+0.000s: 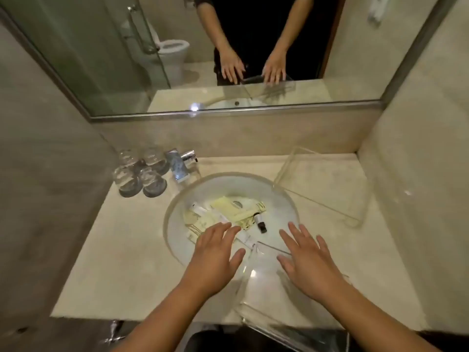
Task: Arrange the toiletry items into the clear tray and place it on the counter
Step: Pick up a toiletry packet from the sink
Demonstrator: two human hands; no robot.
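Bathroom vanity, head view looking down.

Toiletry items (228, 214): loose heap in the sink bowl (175, 204), not yet in any tray. Mostly pale flat sachets/packets, a couple of slim white tubes, plus one small dark-capped bottle (261, 223) lying on its side a bit apart, R of the heap.

Clear tray (256, 283): at front edge of counter (121, 262), partly over the sink rim and overhanging toward the person. Looks empty. A second clear tray (327, 189) sits tilted at back R of counter, near the wall.

Left hand (215, 260): fingers spread wide, palm down, over near edge of heap. Holds nothing; contact w/ packets can't be told.
Right hand (309, 260): fingers splayed, palm down over the near tray's far wall. Holds nothing; touching or just above — can't tell.

Handling, my read:
- Packets prob. v. light, thin, soft; likely slick on glazed bowl. Pinch by edges or scoop several together.
- Tubes light, semi-stiff; grip mid-body.
- Bottle small, rigid, will roll; take across body, not cap.
- Tray looks like rigid acrylic, smooth walls, hard to see edges. Take by two opposite walls, both hands, keep level once loaded. Overhang = tip risk if pressed on near side.

Also on counter: four upturned glasses (142, 174) back L, chrome faucet (181, 162) beside them. Mirror (228, 47) behind.
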